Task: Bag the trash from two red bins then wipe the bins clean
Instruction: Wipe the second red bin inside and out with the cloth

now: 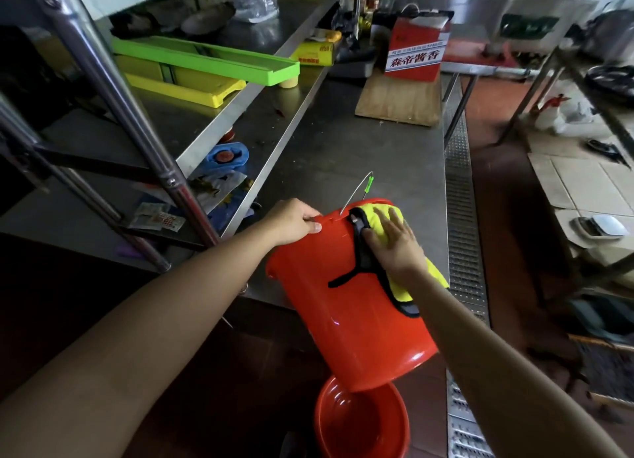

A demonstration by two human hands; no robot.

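A red bin point(343, 306) lies tilted on its side over the front edge of the steel counter point(360, 149), its base pointing toward me and its wire handle sticking up behind. My left hand point(295, 221) grips the bin's rim at the upper left. My right hand point(394, 241) presses flat on a yellow cloth with black trim point(404, 286) against the bin's outer wall. A second red bin point(360, 423) stands upright on the floor directly below, and I see nothing inside it.
A steel shelf rack point(137, 132) at the left holds green and yellow trays point(206, 60) and packets. A red box point(415, 46) stands on a wooden board point(398, 104) at the counter's far end. A floor drain grate point(463, 217) runs along the right.
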